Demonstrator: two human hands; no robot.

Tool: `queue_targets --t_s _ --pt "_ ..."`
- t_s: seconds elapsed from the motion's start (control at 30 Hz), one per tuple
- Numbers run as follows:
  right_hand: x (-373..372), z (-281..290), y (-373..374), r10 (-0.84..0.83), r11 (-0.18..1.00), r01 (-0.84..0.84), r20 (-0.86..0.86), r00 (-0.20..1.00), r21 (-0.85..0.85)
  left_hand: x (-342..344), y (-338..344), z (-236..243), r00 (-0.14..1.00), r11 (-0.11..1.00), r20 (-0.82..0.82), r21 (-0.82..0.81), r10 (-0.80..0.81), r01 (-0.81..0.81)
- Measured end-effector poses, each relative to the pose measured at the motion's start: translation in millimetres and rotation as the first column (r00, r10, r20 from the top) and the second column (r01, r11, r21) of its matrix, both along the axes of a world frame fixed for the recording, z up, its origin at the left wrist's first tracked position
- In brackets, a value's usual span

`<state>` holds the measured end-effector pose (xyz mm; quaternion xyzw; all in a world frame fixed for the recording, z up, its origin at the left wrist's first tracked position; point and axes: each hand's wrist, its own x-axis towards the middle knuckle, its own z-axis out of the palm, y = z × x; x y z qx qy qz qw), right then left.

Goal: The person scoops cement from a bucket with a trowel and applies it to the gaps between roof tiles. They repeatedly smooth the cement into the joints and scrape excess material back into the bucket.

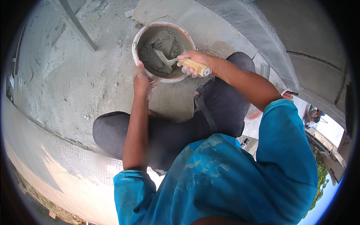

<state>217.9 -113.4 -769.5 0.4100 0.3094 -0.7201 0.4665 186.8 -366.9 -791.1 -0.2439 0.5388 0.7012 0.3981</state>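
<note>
A round bucket [135, 44] stands in front of me with wet grey mortar [170, 39] inside. My left hand [142, 80] grips its near left rim, thumb up along the outer wall. In my right hand [195, 62] is a trowel with a worn wooden handle [195, 66], held at the bucket's right side. The trowel's blade [163, 59] dips into the mortar, so its tip is partly covered. A thin wire handle [165, 17] arches over the bucket's far rim.
Rough, mortar-smeared floor [75, 86] spreads around the bucket. A grey post [73, 22] rises at the far left. To the right runs a curved concrete edge [262, 33] beside a wall. Another bucket [254, 112] sits behind my right knee. Another person [312, 115] is far off at right.
</note>
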Motion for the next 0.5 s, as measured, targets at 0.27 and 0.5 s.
queue_targets --t_s 0.27,0.5 --pt "-6 164 70 0.922 0.287 -0.393 -0.141 0.360 0.874 -11 5 1 0.995 0.975 -0.083 -0.218 -0.051 0.031" --pt "49 34 177 0.834 -0.298 -0.093 0.306 0.459 0.950 -18 -1 -16 0.974 0.992 -0.195 -0.005 0.120 -0.123"
